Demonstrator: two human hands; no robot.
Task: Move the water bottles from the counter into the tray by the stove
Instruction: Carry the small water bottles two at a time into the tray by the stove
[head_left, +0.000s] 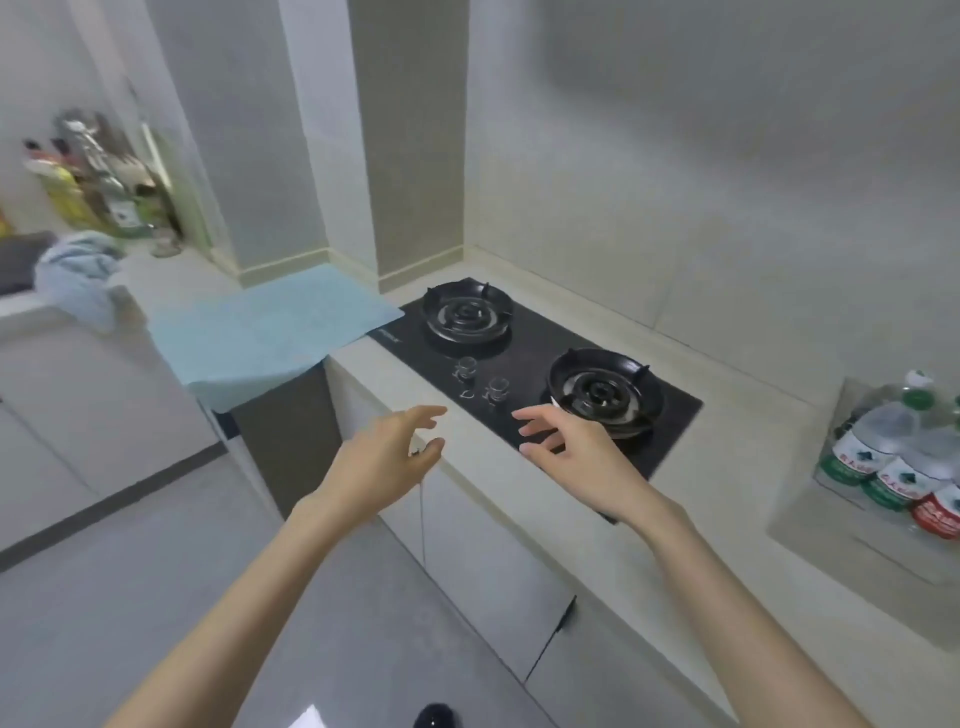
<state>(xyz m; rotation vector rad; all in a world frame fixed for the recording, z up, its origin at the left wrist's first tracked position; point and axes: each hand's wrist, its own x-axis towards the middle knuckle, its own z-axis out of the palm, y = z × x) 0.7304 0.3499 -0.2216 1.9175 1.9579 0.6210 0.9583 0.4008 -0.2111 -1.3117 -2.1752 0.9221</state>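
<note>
Left hand (384, 462) and right hand (571, 457) reach forward on bare forearms, at the front edge of the table (727, 467). Grip state, both hands: fingers apart and lightly curved, holding nothing. Right hand hangs over the near edge of the black gas hob (524, 358), close to its two clear knobs (465, 370). Water bottles (893, 457), green-labelled and one red-labelled, sit clustered in the clear tray (821, 525) on the table right of the hob, well apart from both hands. Pale blue mat (270, 327) covers the table left of the hob
</note>
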